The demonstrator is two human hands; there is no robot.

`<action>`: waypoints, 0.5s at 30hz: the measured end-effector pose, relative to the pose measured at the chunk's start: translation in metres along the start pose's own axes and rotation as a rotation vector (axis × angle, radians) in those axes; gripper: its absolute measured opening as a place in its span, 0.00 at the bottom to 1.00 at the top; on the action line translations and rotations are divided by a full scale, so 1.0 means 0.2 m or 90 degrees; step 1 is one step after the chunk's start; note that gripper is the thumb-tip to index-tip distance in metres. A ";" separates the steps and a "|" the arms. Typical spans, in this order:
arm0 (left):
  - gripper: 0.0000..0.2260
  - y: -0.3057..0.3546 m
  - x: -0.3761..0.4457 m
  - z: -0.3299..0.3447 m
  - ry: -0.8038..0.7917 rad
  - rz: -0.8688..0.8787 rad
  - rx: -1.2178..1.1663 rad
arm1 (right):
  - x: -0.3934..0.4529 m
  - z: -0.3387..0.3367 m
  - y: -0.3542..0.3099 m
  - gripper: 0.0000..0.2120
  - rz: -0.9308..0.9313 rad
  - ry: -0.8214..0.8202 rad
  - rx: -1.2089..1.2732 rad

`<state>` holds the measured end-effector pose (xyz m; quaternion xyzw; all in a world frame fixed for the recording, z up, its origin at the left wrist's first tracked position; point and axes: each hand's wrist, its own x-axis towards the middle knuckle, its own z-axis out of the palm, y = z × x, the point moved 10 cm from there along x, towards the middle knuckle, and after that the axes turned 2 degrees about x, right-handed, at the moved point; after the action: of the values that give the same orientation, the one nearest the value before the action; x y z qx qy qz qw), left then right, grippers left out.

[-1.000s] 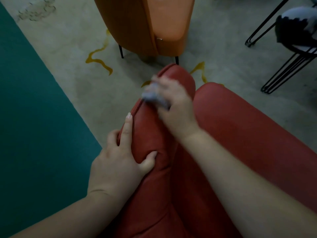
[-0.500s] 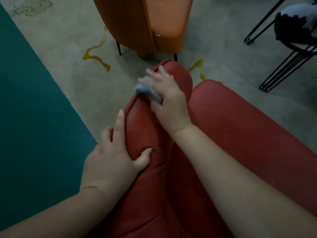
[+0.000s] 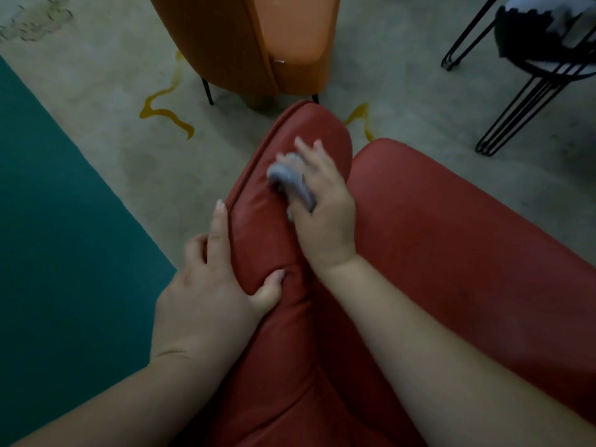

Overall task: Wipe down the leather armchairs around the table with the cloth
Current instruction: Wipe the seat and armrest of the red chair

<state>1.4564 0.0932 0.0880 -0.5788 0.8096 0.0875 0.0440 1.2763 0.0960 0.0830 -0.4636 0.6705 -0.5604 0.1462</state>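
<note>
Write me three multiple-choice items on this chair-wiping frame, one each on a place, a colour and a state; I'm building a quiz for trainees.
1. Where is the cloth?
A. On the floor
B. On the red armchair's padded arm, under the right hand
C. On the orange chair

2. What colour is the chair just beyond the red armchair?
A. Orange
B. White
C. Blue

3. What is the left hand doing?
A. Hanging free
B. Holding the cloth
C. Gripping the red arm, thumb on top

Key: 1 B, the right hand presses the grey cloth onto the red armchair. 2 A, the orange chair stands there. 3 C, the left hand clasps the arm's edge.
</note>
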 end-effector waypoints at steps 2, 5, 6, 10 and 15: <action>0.47 0.00 0.00 0.00 0.003 -0.003 0.001 | 0.16 -0.03 0.09 0.18 0.081 0.053 0.031; 0.47 0.00 0.00 0.00 0.005 0.001 0.010 | 0.18 -0.04 0.15 0.18 0.130 0.085 0.061; 0.47 0.00 0.00 0.00 0.006 0.000 0.011 | 0.11 -0.03 0.13 0.19 0.121 0.074 0.058; 0.47 -0.01 -0.01 0.01 0.008 0.003 0.004 | -0.31 -0.03 0.05 0.20 0.102 0.022 0.117; 0.47 0.00 -0.01 0.00 0.024 0.010 0.009 | -0.49 -0.12 0.07 0.21 0.150 0.018 0.157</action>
<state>1.4562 0.0945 0.0874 -0.5738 0.8152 0.0712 0.0321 1.3040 0.1876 0.0466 -0.3524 0.6485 -0.6237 0.2573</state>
